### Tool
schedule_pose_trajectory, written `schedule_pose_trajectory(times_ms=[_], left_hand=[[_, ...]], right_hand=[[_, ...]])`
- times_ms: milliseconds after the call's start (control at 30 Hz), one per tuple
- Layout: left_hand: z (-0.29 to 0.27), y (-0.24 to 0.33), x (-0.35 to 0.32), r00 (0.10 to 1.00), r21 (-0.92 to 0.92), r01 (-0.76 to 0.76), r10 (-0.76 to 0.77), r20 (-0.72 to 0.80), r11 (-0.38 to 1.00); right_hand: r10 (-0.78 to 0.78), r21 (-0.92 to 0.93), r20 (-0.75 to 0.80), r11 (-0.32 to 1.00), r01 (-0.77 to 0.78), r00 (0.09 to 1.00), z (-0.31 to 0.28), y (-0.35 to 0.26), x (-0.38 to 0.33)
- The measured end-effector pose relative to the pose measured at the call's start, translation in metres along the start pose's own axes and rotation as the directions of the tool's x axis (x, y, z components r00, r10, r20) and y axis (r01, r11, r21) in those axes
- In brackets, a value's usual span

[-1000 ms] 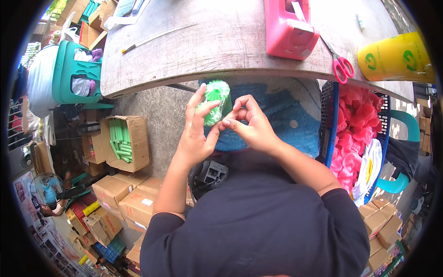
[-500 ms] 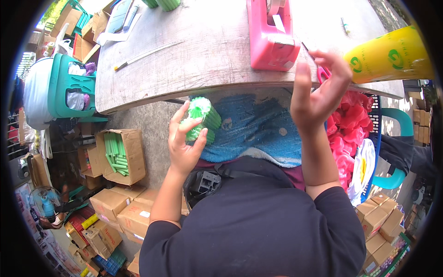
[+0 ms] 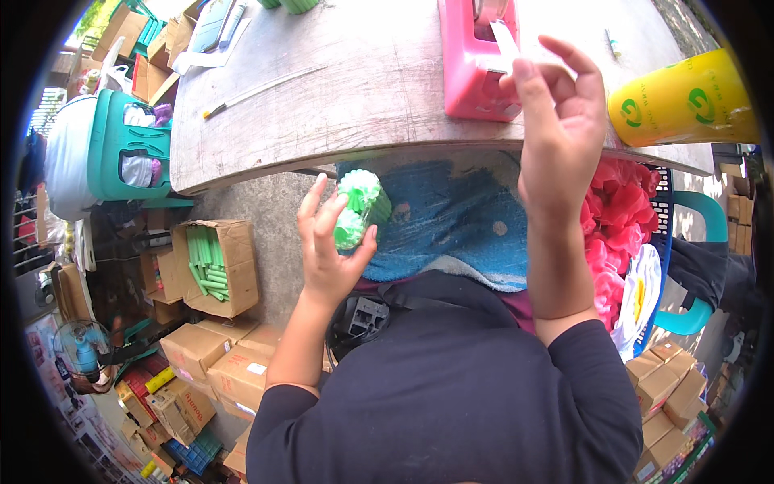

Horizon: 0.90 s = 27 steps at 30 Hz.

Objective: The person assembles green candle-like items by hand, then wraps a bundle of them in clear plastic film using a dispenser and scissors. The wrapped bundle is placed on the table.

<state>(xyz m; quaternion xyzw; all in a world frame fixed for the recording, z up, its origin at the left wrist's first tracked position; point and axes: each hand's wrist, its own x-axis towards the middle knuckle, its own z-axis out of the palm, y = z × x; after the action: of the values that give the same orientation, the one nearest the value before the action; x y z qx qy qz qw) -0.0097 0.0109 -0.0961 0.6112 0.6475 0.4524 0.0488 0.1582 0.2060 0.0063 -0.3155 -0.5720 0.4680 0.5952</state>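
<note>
My left hand point(image 3: 332, 242) holds two bright green fluted rolls with frilly, shiny ends point(image 3: 361, 190), close together over my lap. Its fingers curve along their near side, and part of the rolls is hidden. Up over the table's near edge, my right hand point(image 3: 560, 137) is raised at the front of a pink tape dispenser point(image 3: 482, 77). Thumb and a bent finger meet at the loose end of a clear tape strip point(image 3: 505, 42), while other fingers stick out. A blue patterned cloth point(image 3: 451, 218) lies across my lap under the rolls.
A yellow printed roll point(image 3: 681, 101) lies on the table point(image 3: 363, 97) at right; a thin stick point(image 3: 258, 93) lies at left. A blue basket point(image 3: 663, 218) of red fabric petals point(image 3: 617, 210) stands by my right side. Cartons, one with green tubes point(image 3: 208, 262), fill the left floor.
My right hand has moved up and left to the tape strip at the dispenser. The green rolls have turned slightly in my left hand, showing their frilly ends more.
</note>
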Motion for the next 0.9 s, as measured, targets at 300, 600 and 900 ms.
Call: schedule_pose_trajectory(times_ms=[300, 600, 900], left_hand=[[-0.005, 0.007, 0.007, 0.946, -0.044, 0.313, -0.308, 0.101, 0.949], [-0.008, 0.006, 0.003, 0.928, -0.056, 0.362, -0.353, 0.122, 0.931], [-0.004, 0.01, 0.006, 0.934, -0.103, 0.343, -0.327, 0.147, 0.934]], right_hand=[[-0.122, -0.576, -0.005, 0.812, 0.097, 0.993, -0.02, 0.028, -0.029], [-0.376, -0.699, 0.271, 0.556, 0.449, 0.886, -0.04, -0.002, -0.026], [0.505, 0.033, 0.593, 0.763, -0.646, 0.627, 0.018, 0.056, -0.113]])
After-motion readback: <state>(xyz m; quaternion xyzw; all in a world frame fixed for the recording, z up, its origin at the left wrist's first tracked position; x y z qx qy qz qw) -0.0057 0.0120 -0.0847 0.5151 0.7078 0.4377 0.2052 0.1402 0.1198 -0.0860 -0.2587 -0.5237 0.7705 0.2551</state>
